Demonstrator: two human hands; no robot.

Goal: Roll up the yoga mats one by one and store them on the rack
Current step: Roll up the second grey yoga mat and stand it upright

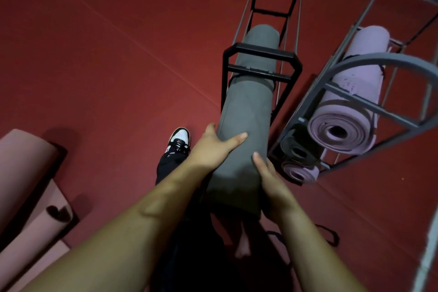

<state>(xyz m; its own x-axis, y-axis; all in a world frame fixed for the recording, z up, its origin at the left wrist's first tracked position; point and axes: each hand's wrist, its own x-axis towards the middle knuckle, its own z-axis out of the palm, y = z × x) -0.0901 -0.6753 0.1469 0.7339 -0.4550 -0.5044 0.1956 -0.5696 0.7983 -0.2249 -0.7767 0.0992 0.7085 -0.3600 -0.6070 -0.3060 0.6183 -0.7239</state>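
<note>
A rolled grey yoga mat [246, 106] lies lengthwise through the top of a black metal rack [260, 52], its far end inside the frame and its near end sticking out toward me. My left hand [213, 147] grips the mat's left side, thumb across the top. On the right side near the near end, my right hand [272, 185] holds the mat with its fingers curled under it. A second, grey rack [355, 102] at the right holds a rolled lilac mat [348, 121], with a dark roll [298, 149] and a small lilac roll [301, 173] below it.
Red floor [118, 54] all around. Pink rolled mats [30, 192] lie at the lower left. My shoe [180, 140] stands just left of the black rack. A dark strap [329, 234] lies on the floor at the lower right.
</note>
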